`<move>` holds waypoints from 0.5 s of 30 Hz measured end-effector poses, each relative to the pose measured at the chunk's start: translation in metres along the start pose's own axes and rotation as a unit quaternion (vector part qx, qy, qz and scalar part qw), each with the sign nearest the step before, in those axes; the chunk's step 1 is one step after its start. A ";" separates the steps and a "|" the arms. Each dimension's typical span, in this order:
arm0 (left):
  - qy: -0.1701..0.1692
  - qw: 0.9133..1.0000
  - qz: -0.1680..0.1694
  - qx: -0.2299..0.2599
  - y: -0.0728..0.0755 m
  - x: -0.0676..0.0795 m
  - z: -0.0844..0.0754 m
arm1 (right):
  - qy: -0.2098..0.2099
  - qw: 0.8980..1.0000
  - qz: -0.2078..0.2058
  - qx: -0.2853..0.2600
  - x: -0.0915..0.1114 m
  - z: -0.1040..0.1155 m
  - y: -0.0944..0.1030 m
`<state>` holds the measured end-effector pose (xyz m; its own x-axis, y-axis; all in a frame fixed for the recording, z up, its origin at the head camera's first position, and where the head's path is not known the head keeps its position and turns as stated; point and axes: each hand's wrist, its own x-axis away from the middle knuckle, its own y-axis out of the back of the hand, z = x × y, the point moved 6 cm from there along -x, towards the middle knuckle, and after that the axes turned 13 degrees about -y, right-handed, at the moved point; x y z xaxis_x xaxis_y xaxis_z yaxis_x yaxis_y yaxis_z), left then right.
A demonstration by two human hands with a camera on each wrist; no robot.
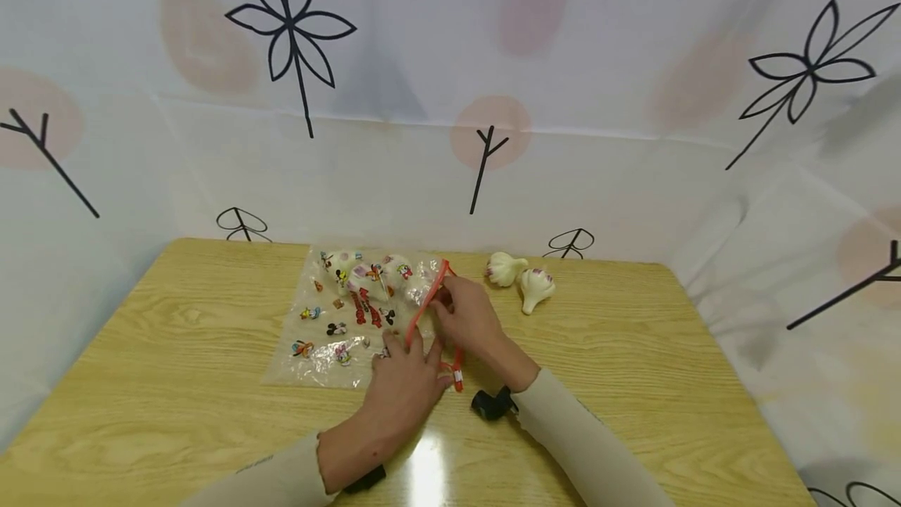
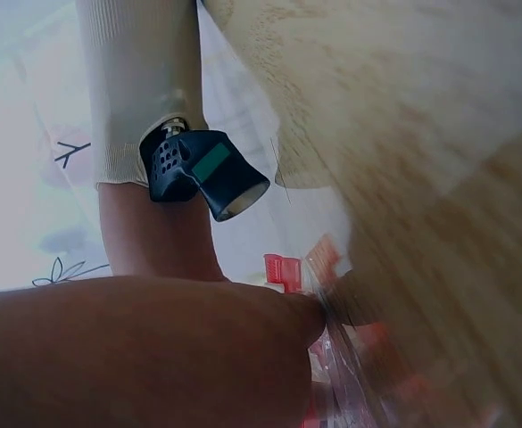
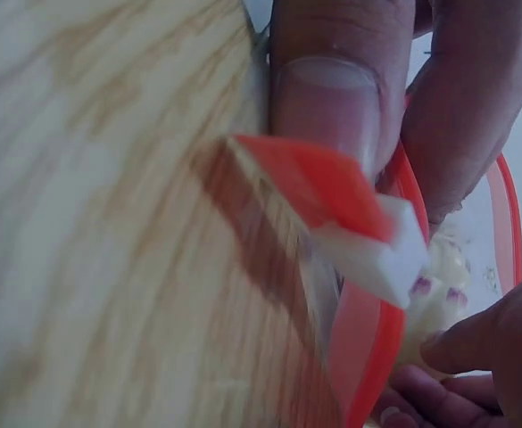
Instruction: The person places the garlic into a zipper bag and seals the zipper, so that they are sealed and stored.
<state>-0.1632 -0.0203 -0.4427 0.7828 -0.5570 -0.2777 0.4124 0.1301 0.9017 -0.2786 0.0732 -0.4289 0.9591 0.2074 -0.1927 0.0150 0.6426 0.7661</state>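
Observation:
A clear zip bag [image 1: 324,366] with cartoon prints and a red closure strip lies on the table, several garlic bulbs [image 1: 360,278] inside. At its mouth my left hand [image 1: 404,386] is spread over the near edge, fingers and thumb holding the red rim. The right wrist view shows the left thumb [image 3: 327,107] beside the red-and-white slider [image 3: 368,245]. My right hand [image 1: 472,319] reaches in at the mouth, fingers curled. There its thumb and fingers grip a garlic bulb [image 3: 435,299], partly hidden by the hand and the rim.
Two more garlic bulbs [image 1: 503,268] [image 1: 537,288] sit on the wooden table [image 1: 619,382], right of the bag. Dark wrist cameras [image 1: 493,404] are strapped at both wrists. Behind the table hangs a white patterned cloth [image 1: 394,178].

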 end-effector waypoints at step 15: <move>-0.005 0.999 0.036 0.012 -0.003 0.001 0.001 | 0.034 0.999 0.022 0.012 0.016 -0.008 0.007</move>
<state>-0.1642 -0.0215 -0.4455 0.8049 -0.5553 -0.2091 0.3439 0.1495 0.9270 -0.2651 0.0870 -0.4318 0.9376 0.2855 -0.1984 -0.0198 0.6137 0.7893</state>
